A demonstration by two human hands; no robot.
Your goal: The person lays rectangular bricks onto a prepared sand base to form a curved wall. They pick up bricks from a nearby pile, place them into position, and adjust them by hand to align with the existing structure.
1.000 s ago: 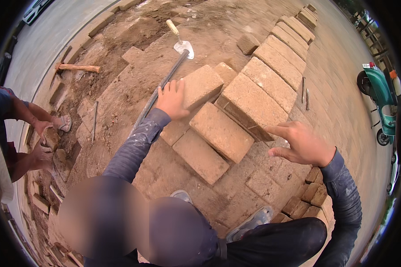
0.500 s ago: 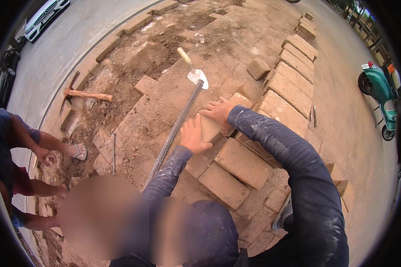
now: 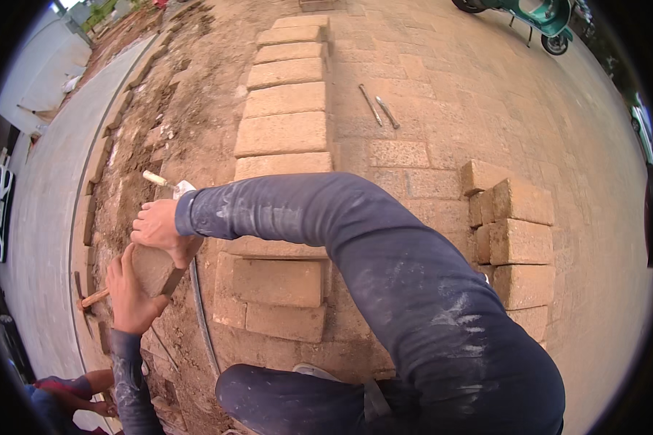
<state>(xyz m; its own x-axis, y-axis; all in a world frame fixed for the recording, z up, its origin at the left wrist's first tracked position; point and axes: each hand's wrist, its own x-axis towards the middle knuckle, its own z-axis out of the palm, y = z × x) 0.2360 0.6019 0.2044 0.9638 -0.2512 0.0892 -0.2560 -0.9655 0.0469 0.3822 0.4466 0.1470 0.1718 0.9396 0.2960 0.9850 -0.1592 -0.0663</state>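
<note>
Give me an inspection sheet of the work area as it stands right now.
Surface: bare sandy bed beside laid paving.
Job's things: one paver block held between both hands; row of pavers running away; long metal bar on the sand.
Clutter: stacked blocks; two metal tools; trowel; wooden handle.
Grippers: left hand and right hand both grip the block.
Cables: nothing seen.
Surroundings: green scooter; another person's arm; concrete strip.
</note>
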